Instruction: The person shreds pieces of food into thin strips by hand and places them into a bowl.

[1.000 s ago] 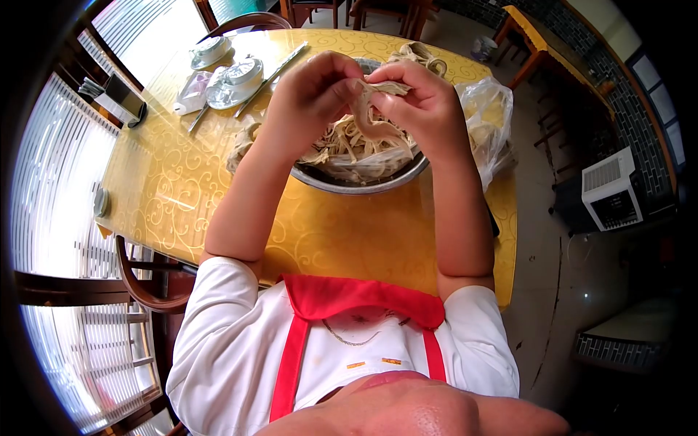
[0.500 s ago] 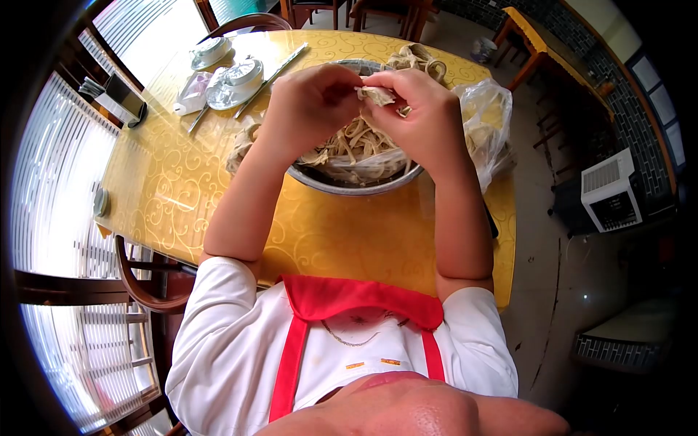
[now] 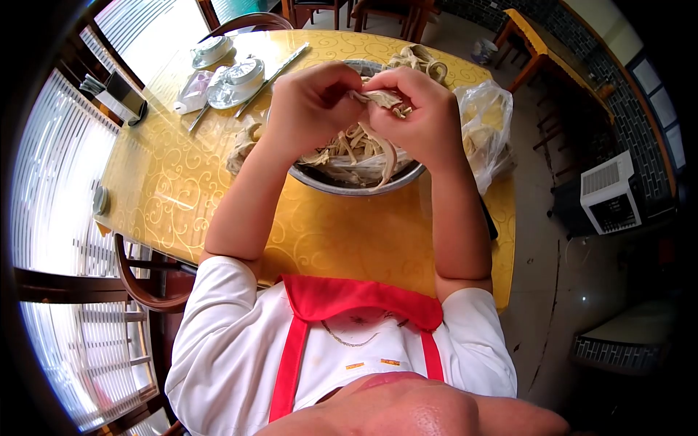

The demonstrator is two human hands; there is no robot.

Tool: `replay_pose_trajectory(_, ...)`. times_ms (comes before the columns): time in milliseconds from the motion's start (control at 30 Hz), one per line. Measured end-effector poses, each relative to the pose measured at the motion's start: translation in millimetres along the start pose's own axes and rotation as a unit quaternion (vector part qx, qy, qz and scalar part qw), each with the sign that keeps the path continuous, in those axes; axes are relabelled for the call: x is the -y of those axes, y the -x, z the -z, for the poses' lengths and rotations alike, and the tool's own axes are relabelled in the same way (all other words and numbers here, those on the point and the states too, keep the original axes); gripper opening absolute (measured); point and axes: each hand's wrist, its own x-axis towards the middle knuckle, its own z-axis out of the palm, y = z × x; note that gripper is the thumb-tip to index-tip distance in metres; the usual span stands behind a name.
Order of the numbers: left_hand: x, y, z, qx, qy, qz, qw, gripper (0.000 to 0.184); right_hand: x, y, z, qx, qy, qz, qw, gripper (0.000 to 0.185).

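Observation:
My left hand [image 3: 316,105] and my right hand [image 3: 418,112] meet above a round metal bowl [image 3: 360,192]. Both are closed on a pale beige strip [image 3: 387,99], whose crumpled end shows between right thumb and fingers. A length of strip [image 3: 386,161] hangs below the hands over the bowl's near side. Inside the bowl lies a heap of similar strips [image 3: 336,151] with clear plastic. The left fingertips are partly hidden behind that hand.
A clear plastic bag [image 3: 486,120] stands right of the bowl. More beige pieces [image 3: 414,58] lie behind it, others [image 3: 243,145] at its left. Lidded cups [image 3: 243,73], chopsticks [image 3: 273,78] and a black-and-white holder [image 3: 122,102] are at the left. A chair [image 3: 145,287] touches the table's left side.
My hands have come closer together and turned inward around the strip. A length of it now dangles lower, over the near rim of the bowl.

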Motion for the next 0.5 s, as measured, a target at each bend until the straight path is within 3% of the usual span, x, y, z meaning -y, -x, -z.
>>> replay_pose_trajectory(67,1,-1,1,0.020,0.081,0.046,0.995,0.008,-5,1,2,0.024,-0.075,-0.080,0.994,0.018)
replay_pose_trajectory(233,-5,-2,5,0.014,0.172,0.073,0.982,0.010,-12,-2,7,-0.006,-0.199,-0.151,0.968,0.017)
replay_pose_trajectory(500,1,3,5,-0.011,0.199,-0.140,0.970,0.013,-28,-6,18,-0.149,-0.404,-0.202,0.880,0.017)
